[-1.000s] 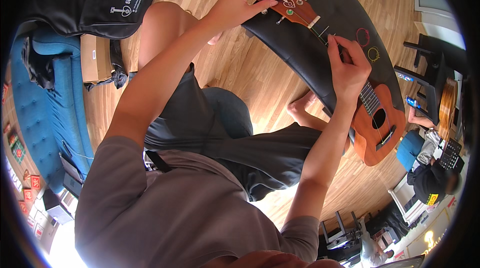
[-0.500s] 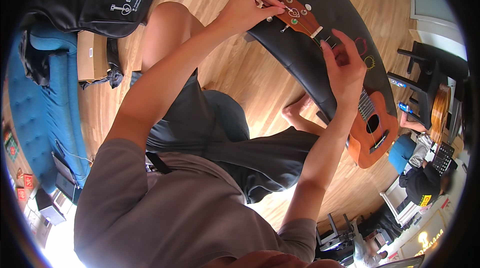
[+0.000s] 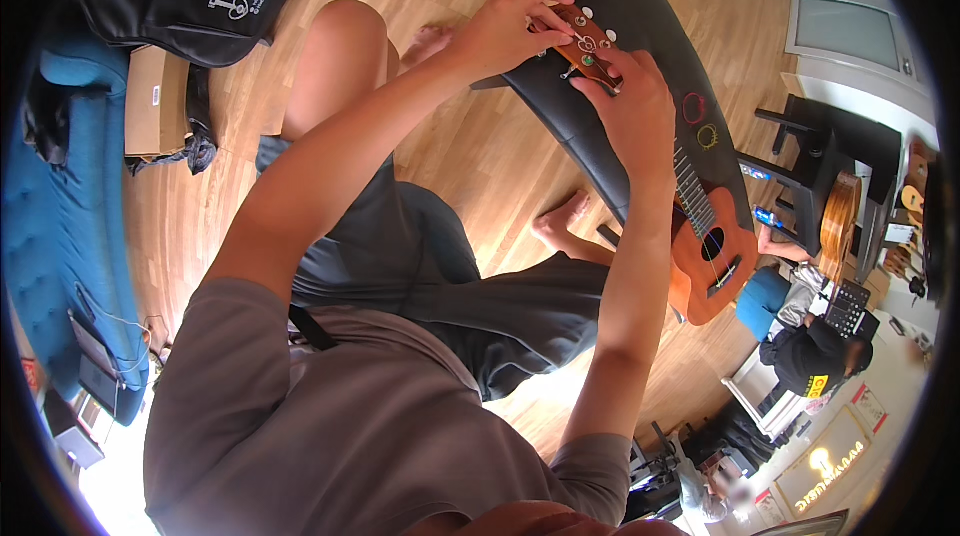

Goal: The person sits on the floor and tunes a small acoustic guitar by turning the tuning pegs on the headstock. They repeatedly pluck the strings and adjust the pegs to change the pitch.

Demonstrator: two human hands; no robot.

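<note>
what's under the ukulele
The ukulele lies on a black padded bench, with two small coils, red and yellow, beside its neck. The bench surface directly beneath it is covered.

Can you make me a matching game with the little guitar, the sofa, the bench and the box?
Things:
1. ukulele
2. sofa
3. bench
4. cardboard box

Descriptions:
A. blue, at the left edge
B. black and padded, under the instrument
C. orange-brown wood, lying on the bench
D. tan, beside the sofa

Pairs: 1-C, 2-A, 3-B, 4-D
</note>
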